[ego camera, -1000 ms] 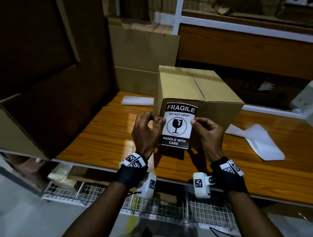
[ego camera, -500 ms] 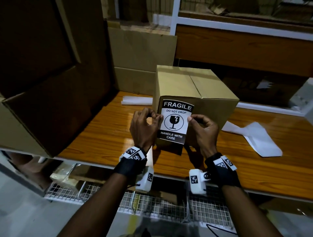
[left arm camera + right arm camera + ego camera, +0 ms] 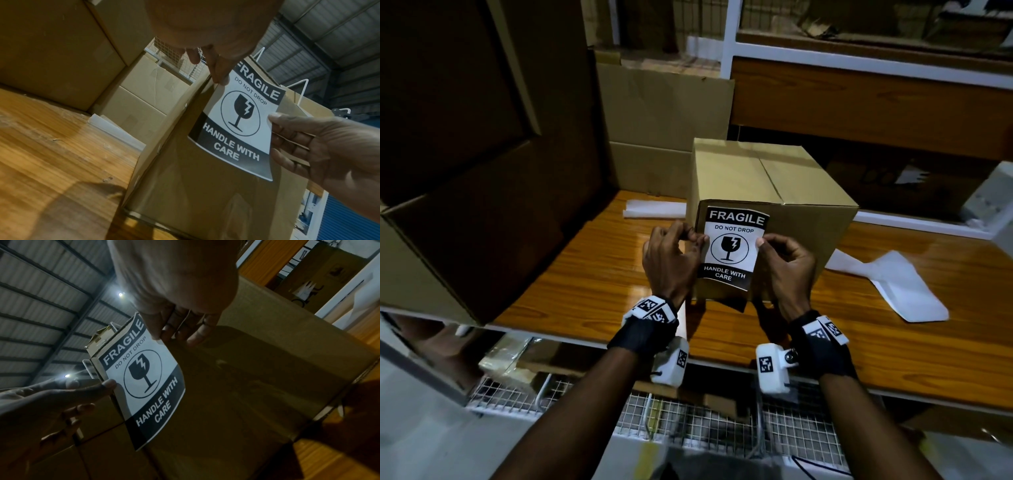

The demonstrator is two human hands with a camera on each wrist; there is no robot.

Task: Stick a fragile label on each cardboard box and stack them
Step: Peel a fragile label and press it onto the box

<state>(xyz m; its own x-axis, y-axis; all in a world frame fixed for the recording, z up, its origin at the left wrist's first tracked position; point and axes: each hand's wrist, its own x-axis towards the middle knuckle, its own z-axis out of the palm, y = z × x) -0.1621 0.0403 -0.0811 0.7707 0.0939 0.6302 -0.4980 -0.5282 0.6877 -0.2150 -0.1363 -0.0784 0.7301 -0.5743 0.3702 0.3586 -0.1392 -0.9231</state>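
Note:
A closed cardboard box [image 3: 774, 178] stands on the wooden shelf [image 3: 592, 274]. Against its near face hangs a black-and-white FRAGILE label [image 3: 732, 250], top edge at the box's upper rim. My left hand [image 3: 671, 260] pinches the label's left edge with thumb and forefinger. My right hand [image 3: 784, 263] pinches the right edge. In the left wrist view the label [image 3: 242, 120] curls away from the box [image 3: 205, 194] at its bottom, and my right hand [image 3: 320, 142] holds its side. In the right wrist view the label [image 3: 144, 379] lies over the box [image 3: 257, 369] corner, with my left hand [image 3: 61, 402] at its edge.
A large dark carton [image 3: 465, 171] crowds the left of the shelf. Flattened cardboard [image 3: 661, 113] leans at the back. White backing sheets lie at back left [image 3: 654, 209] and right [image 3: 893, 284]. A wire basket [image 3: 688, 421] hangs below the shelf edge.
Both hands have carried the label up and forward toward the box's near face; its top now meets the box's upper edge. The grip on both edges is unchanged.

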